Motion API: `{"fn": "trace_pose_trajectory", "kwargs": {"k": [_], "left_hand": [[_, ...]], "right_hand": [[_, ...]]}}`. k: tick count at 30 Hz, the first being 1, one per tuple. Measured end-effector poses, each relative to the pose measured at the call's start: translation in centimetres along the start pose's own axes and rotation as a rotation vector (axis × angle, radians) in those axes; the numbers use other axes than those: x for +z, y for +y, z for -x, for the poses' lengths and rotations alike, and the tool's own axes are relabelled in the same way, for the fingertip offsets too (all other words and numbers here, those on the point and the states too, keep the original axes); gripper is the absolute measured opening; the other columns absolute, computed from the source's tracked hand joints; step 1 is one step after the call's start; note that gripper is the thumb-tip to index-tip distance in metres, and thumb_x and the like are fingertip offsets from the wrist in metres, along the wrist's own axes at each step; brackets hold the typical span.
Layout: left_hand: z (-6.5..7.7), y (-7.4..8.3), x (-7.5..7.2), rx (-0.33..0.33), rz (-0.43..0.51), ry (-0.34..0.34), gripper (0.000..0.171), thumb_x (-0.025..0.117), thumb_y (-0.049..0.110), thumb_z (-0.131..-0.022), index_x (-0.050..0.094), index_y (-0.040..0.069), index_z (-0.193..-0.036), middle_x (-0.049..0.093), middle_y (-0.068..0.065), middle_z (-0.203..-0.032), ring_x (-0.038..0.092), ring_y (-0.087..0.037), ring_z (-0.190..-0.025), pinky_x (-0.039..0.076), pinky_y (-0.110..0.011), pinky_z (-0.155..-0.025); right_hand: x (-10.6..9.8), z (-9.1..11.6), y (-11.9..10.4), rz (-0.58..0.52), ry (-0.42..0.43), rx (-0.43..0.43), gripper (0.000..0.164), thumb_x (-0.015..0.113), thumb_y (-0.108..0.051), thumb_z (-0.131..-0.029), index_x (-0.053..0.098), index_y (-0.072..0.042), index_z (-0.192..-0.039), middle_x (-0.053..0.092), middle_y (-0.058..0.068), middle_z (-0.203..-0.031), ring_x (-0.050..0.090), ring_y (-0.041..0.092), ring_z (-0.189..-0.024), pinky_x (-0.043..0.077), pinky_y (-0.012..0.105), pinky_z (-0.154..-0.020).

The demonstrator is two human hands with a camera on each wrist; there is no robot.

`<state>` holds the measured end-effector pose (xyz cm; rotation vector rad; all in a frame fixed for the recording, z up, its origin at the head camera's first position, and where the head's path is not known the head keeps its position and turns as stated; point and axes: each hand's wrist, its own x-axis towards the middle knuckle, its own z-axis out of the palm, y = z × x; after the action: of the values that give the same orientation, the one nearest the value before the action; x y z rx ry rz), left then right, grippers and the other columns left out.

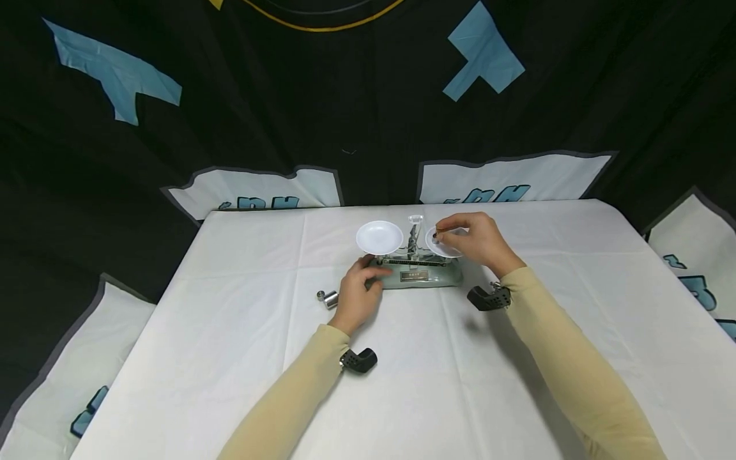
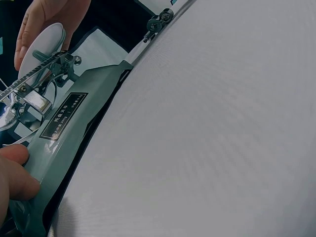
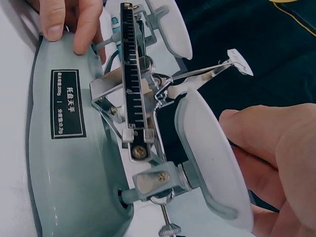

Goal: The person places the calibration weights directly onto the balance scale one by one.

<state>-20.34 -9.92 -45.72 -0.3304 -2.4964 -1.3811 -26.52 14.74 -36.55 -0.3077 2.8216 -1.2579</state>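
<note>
A green-based balance scale [image 1: 414, 275] with two white pans stands toward the far side of the table. My left hand [image 1: 358, 295] holds the left end of its base, fingertips on the green casing. Over the right pan [image 3: 210, 153], my right hand [image 1: 474, 237] pinches a small dark piece [image 1: 435, 236], too small to identify. In the right wrist view, that pan hides my right fingertips. The left pan [image 1: 379, 237] has nothing on it. A graduated bar [image 3: 131, 74] runs between the pans, with an upright pointer behind it.
Beside my left hand, a shiny metal cylinder [image 1: 330, 300] and a smaller round metal piece [image 1: 321, 295] lie on the white-covered table [image 1: 230, 358]. Black curtain [image 1: 368, 115] with blue patches hangs beyond the far edge.
</note>
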Motion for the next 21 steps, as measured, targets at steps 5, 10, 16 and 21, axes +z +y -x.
{"fn": "trace_pose_trajectory", "kwargs": {"k": [5,10,16,21], "left_hand": [[-0.1,0.1,0.0,0.004,-0.002,0.005,0.030,0.059,-0.006,-0.083,0.078,0.003,-0.104,0.057,-0.025,-0.145,0.051,-0.043,-0.139,0.039,-0.055,-0.120],[-0.1,0.1,0.0,0.012,-0.008,0.008,0.030,0.058,-0.006,-0.083,0.078,0.003,-0.103,0.058,-0.026,-0.144,0.052,-0.044,-0.138,0.040,-0.056,-0.118],[-0.1,0.1,0.1,-0.007,0.000,0.000,0.030,0.059,-0.006,-0.084,0.078,0.002,-0.104,0.056,-0.026,-0.145,0.051,-0.042,-0.140,0.038,-0.053,-0.121],[-0.1,0.1,0.0,0.007,-0.005,0.006,0.029,0.059,-0.006,-0.084,0.078,0.002,-0.103,0.057,-0.026,-0.145,0.050,-0.043,-0.140,0.038,-0.054,-0.121]], "right_hand": [[-0.5,0.2,0.3,0.015,0.010,-0.023,0.028,0.067,-0.016,-0.093,0.074,-0.005,-0.119,0.069,0.016,-0.131,0.051,0.034,-0.137,0.040,0.056,-0.116],[-1.1,0.5,0.4,0.032,0.014,-0.024,0.030,0.065,-0.016,-0.094,0.073,-0.006,-0.120,0.068,0.016,-0.134,0.051,0.034,-0.137,0.042,0.057,-0.114],[-2.7,1.3,0.6,0.026,0.035,-0.029,0.030,0.067,-0.016,-0.094,0.073,-0.005,-0.122,0.067,0.017,-0.135,0.051,0.034,-0.136,0.044,0.056,-0.111],[-4.5,2.5,1.2,0.019,0.067,-0.038,0.032,0.068,-0.018,-0.094,0.071,-0.004,-0.123,0.066,0.018,-0.135,0.049,0.035,-0.138,0.044,0.061,-0.111]]}}
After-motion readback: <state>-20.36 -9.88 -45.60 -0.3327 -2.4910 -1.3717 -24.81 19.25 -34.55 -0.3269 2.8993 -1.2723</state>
